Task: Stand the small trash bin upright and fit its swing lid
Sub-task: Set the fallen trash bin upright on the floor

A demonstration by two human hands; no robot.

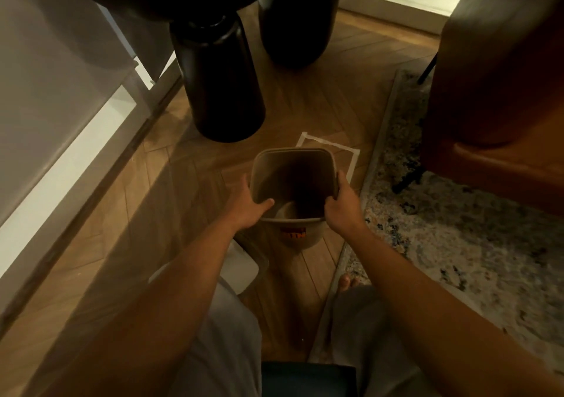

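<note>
Trash bin (300,235): upright, lidless — we grip its rim.
Left hand (244,207): fingers clasp left rim.
Right hand (343,209): fingers clasp right rim.

black pedestal base (224,91) | patterned rug (457,229) | white tape outline (354,158) | brown armchair (503,76)

Dim herringbone wood floor (305,106) (patterned rug (457,229) right), black pedestal (222,85)

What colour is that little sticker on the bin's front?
Orange with dark markings: the sticker on the beige bin, seen in the head view.
</note>
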